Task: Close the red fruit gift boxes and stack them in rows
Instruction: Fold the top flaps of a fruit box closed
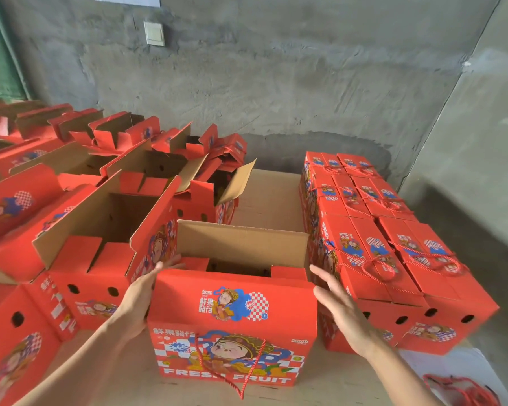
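I see front gift box [232, 300] red: blue splash and red-white checker patch on lid, white "FRESH FRUIT" lettering on face; raised flap [241, 244] plain brown inside; rope handle [242, 394] red. At right, closed boxes [361, 238] same red print. Behind, wall [276, 83] mottled grey, wall switch [154, 33] white.

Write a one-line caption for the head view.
Left hand and right hand flank an open red gift box, between open boxes at left and stacked closed boxes at right.
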A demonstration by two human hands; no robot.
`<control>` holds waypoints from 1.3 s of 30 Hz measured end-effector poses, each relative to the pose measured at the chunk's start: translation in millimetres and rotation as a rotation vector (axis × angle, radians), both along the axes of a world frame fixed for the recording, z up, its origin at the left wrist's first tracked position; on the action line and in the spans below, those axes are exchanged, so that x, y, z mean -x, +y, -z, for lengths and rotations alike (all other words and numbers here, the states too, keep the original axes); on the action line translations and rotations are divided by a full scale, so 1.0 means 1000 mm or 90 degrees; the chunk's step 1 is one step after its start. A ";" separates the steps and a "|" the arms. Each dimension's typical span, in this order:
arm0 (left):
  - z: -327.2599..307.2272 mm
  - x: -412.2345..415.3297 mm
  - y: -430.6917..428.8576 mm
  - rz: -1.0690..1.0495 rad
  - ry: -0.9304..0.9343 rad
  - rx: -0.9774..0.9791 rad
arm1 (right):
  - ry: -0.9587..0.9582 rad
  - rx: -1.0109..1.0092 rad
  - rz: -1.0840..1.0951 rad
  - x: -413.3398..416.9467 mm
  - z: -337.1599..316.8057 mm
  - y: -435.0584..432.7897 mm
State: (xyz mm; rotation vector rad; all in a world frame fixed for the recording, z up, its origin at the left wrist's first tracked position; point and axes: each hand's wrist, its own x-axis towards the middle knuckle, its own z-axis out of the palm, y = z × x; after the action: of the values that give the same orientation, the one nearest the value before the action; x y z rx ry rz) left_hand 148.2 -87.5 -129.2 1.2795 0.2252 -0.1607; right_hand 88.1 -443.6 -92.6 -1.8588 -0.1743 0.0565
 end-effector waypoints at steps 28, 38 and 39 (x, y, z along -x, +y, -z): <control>0.002 0.009 -0.011 -0.131 -0.162 -0.315 | -0.127 0.178 0.296 -0.018 0.024 0.039; -0.002 -0.003 -0.009 -0.063 -0.066 -0.242 | 0.059 -0.020 0.194 -0.025 0.014 0.034; -0.004 -0.005 -0.008 -0.048 -0.050 -0.243 | 0.094 -0.046 0.159 -0.027 0.011 0.031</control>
State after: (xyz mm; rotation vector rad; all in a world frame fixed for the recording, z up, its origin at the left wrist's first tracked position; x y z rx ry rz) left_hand 153.7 -95.9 -125.5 1.6510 0.2438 -0.0014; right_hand 115.3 -412.7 -103.6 -1.7841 0.1560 0.0137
